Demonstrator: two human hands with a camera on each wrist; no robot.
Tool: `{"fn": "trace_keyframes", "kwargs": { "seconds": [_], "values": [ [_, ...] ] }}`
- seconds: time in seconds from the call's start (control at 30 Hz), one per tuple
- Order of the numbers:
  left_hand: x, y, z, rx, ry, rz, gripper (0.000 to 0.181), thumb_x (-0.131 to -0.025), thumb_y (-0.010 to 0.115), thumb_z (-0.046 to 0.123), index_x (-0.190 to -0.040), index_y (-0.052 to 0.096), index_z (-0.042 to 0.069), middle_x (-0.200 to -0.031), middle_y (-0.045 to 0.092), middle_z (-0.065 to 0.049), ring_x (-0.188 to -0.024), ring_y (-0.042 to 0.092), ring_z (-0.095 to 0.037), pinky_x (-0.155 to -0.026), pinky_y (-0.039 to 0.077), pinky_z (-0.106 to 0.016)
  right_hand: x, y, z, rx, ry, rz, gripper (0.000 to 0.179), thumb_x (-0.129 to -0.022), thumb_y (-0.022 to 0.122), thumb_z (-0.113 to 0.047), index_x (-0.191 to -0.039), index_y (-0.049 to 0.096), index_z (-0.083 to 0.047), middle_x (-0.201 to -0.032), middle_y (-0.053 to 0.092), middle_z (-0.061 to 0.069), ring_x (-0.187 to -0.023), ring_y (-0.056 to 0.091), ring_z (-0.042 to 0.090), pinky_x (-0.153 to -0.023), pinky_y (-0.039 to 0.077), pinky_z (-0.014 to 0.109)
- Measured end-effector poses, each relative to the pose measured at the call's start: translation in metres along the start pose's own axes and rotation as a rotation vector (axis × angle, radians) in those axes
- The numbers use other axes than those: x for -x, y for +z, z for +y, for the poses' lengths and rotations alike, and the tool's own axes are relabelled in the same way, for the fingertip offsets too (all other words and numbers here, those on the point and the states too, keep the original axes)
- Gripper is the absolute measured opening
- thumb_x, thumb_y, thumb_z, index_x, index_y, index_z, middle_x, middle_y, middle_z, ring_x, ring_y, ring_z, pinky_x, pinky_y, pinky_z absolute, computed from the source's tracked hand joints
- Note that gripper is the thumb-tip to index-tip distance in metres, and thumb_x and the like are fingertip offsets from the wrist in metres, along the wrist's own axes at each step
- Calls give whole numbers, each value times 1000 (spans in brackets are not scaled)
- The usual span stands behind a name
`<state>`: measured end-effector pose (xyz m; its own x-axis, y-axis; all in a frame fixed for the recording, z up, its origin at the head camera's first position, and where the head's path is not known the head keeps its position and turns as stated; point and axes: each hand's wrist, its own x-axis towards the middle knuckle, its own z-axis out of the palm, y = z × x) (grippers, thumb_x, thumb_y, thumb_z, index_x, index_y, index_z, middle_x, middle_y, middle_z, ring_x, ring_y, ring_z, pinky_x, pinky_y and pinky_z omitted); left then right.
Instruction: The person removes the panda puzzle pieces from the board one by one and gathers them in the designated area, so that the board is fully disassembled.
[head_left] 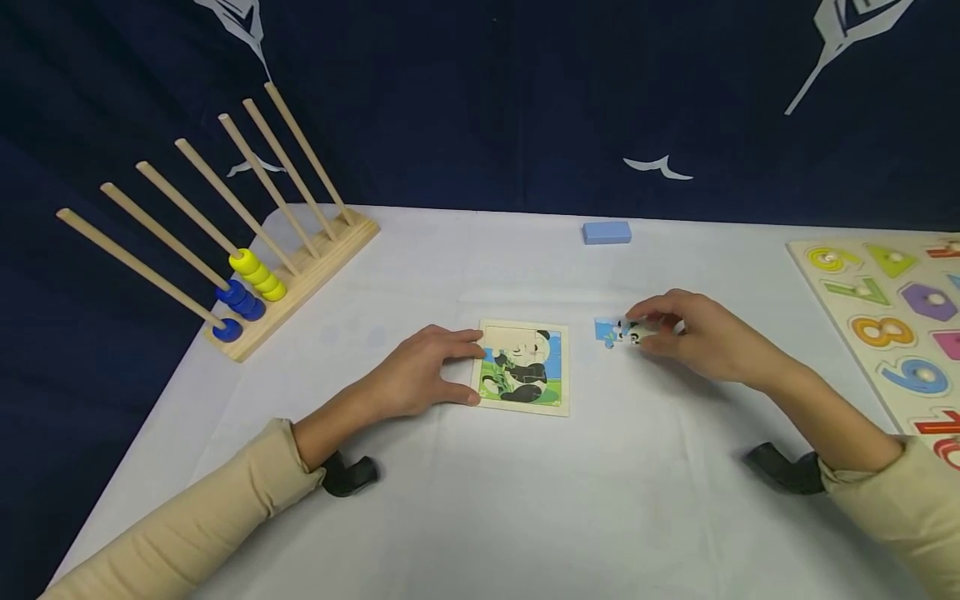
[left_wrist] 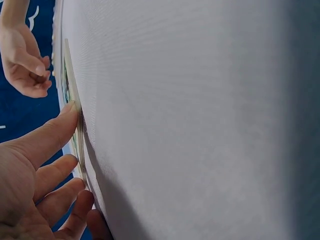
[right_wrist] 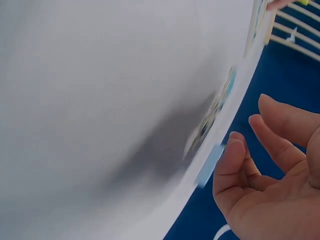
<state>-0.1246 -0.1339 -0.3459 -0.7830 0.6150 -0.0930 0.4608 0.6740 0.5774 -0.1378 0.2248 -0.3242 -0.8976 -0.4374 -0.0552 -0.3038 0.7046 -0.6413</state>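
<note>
A square panda jigsaw puzzle (head_left: 522,367) in a pale wooden tray lies flat on the white table. My left hand (head_left: 435,371) rests at the tray's left side, thumb near its front corner and index finger higher along the edge. In the left wrist view, the thumb of that left hand (left_wrist: 45,175) touches the tray's rim (left_wrist: 75,95). My right hand (head_left: 693,333) hovers with bent, parted fingers over some loose puzzle pieces (head_left: 604,332), partly hiding them. The right wrist view shows a gap between the right hand (right_wrist: 275,170) and the pieces (right_wrist: 207,120).
A wooden peg abacus (head_left: 300,275) with blue and yellow beads stands at the left. Behind the pieces lies a small blue block (head_left: 607,232). A board of colourful numbers and shapes (head_left: 862,312) fills the right side. A dark blue cloth (head_left: 487,100) hangs behind the table.
</note>
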Motion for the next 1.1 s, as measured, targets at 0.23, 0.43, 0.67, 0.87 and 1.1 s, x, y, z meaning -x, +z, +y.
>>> {"fn": "trace_keyframes", "kwargs": {
  "seconds": [0.23, 0.43, 0.67, 0.87, 1.1],
  "values": [
    [2, -1, -1, -4, 6, -6, 54, -81, 83, 23, -128, 66, 5, -146, 50, -11, -129, 47, -33, -104, 39, -44, -13, 20, -32, -25, -42, -41, 30, -88, 71, -1, -118, 67, 1, -94, 58, 6, -88, 50, 22, -76, 42, 35],
    [2, -2, -2, -3, -15, -11, 54, -81, 83, 24, -129, 66, 6, -147, 49, -10, -130, 46, -32, -104, 38, -44, -34, 34, -59, -31, -91, -63, 31, -87, 72, -2, -117, 69, -1, -98, 59, 10, -90, 51, 25, -80, 42, 41],
    [0, -2, -2, -4, 8, -15, 54, -81, 83, 25, -128, 66, 6, -146, 49, -11, -128, 47, -32, -103, 39, -43, -46, 50, -66, -16, -108, -106, 29, -88, 70, -1, -117, 69, -1, -98, 59, 10, -88, 51, 24, -79, 42, 39],
    [0, -2, -2, 2, 14, -19, 53, -82, 83, 25, -128, 66, 5, -146, 49, -12, -128, 47, -31, -104, 38, -43, -49, 57, -62, -4, -92, -146, 31, -88, 71, -1, -118, 69, 2, -95, 58, 8, -78, 46, 20, -70, 39, 35],
    [0, -3, -2, -7, 1, -21, 53, -81, 83, 26, -128, 66, 6, -147, 49, -11, -129, 47, -31, -104, 38, -42, -52, 59, -61, 13, -67, -176, 25, -87, 73, -4, -111, 72, -1, -96, 57, 8, -82, 47, 21, -73, 40, 36]
  ]
}}
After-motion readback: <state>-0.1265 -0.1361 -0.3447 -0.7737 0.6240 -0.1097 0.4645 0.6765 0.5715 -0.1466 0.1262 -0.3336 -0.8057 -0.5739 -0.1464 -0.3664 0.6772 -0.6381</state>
